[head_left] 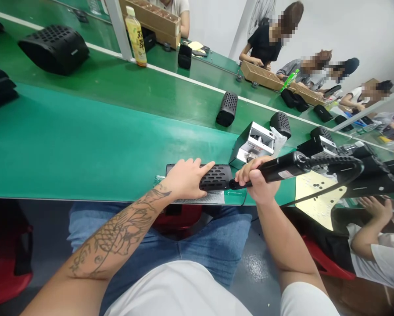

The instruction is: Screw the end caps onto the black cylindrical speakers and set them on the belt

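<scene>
A black slotted housing (pixel 218 176) lies on its side at the near edge of the green bench. My left hand (pixel 185 179) grips it from above, thumb on the near side and index finger stretched along the top. My right hand (pixel 262 186) is wrapped round a black electric screwdriver (pixel 284 166) with a coiled cord. The tool lies nearly level, its tip end pointing left at the housing's right end; whether they touch I cannot tell. Under the housing is a bubble-wrap sheet (pixel 213 197). Just behind my right hand stands a silver-and-black box-shaped device (pixel 249 142), probably a screw feeder.
More black housings (pixel 227 109) stand along the green conveyor (pixel 170 94). A large one (pixel 57 49) sits far left. A drink bottle (pixel 136 37) stands by a white post (pixel 118 28). Yellow sheet (pixel 315 197) lies right, near a co-worker's hands (pixel 376 208). Other people sit opposite.
</scene>
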The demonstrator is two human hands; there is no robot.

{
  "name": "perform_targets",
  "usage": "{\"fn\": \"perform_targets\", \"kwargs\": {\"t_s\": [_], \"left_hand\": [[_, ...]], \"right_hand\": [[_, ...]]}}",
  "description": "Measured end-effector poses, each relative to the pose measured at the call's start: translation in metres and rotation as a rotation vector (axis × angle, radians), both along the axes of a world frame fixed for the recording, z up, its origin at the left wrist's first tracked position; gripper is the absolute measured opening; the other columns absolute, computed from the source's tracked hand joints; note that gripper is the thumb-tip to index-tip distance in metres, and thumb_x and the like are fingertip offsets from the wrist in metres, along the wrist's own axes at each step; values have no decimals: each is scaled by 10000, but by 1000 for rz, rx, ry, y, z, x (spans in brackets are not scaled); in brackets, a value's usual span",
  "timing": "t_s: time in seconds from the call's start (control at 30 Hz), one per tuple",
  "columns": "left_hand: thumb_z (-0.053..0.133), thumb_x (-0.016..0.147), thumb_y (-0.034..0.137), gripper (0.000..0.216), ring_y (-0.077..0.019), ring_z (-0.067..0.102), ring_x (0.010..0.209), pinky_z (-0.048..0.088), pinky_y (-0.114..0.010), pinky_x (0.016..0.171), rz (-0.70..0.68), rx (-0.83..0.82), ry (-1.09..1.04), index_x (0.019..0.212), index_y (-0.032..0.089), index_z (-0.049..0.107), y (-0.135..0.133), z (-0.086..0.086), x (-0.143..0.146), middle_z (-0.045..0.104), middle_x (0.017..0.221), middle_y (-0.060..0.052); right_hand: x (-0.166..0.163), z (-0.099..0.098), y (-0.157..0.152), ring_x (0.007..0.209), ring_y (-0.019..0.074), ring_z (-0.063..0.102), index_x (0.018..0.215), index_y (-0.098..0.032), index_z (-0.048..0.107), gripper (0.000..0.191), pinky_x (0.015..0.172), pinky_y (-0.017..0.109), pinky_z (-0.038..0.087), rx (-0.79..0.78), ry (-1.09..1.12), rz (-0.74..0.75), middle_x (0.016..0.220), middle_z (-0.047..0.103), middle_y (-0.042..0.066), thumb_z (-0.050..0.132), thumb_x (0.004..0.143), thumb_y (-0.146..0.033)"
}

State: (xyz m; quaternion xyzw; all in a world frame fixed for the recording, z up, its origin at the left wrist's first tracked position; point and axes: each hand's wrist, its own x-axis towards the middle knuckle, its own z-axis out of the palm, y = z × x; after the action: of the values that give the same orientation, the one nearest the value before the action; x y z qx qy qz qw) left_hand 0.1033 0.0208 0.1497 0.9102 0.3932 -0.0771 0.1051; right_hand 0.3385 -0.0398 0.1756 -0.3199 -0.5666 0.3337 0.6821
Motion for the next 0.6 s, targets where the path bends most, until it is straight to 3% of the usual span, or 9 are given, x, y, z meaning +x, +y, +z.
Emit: {"fn": "perform_targets", "kwargs": {"t_s": [0.3,0.47,0.6], "left_hand": [[963,1009,603,1206,-499,774,1448,577,-517,1120,24,-58,-29,2040,316,408,1,2,2,751,1674,-251],[1076,893,627,1354,-513,760,1435,567,-525,1120,26,-78,-19,2028,316,408,1,5,4,752,1651,-257],[1050,924,553,1307,-510,756,1429,560,-530,1122,25,-83,-11,2029,303,399,0,9,4,754,1649,-264]], "right_hand": [[-2,-5,-2,383,109,527,865,-294,615,596,485,275,614,-83,-85,76,539,617,-125,1102,951,-628],[0,-4,1,383,105,520,846,-292,619,567,493,269,611,-73,-85,139,539,616,-123,1096,966,-573],[3,-3,3,397,109,528,848,-290,648,539,512,280,626,-88,-114,198,553,621,-114,1093,977,-565]]}}
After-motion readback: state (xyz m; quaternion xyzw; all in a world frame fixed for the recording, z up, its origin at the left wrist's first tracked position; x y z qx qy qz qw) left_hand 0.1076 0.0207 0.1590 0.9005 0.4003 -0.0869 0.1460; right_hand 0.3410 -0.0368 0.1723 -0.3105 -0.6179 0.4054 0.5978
